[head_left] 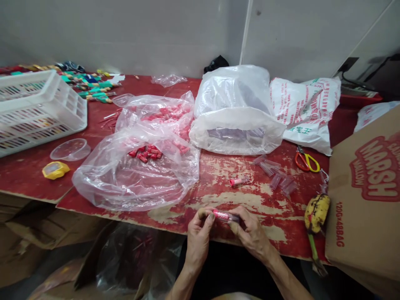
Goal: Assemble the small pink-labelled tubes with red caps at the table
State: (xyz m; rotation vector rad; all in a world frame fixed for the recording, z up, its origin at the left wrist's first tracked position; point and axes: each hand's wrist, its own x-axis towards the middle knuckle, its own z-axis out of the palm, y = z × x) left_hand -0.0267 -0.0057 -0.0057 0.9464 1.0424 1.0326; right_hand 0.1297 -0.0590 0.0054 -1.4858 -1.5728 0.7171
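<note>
At the table's front edge, my left hand (200, 231) pinches the pink-red end of a small printed tube (222, 216). My right hand (250, 231) grips the tube's other, clear end, so it lies sideways between both hands. Just beyond them, a similar clear tube with a red cap (239, 181) rests on the table. Several clear empty-looking tubes (276, 181) are scattered to its right. To the left, red caps (146, 152) lie inside an open clear plastic bag (125, 187).
A white sack (240, 143) and a printed sack (303, 104) stand behind. Scissors (308, 161), a spotted banana (317, 212) and a cardboard box (359, 233) are at right. On the left are a white basket (70, 100), a clear tub (70, 150) and a yellow object (55, 170).
</note>
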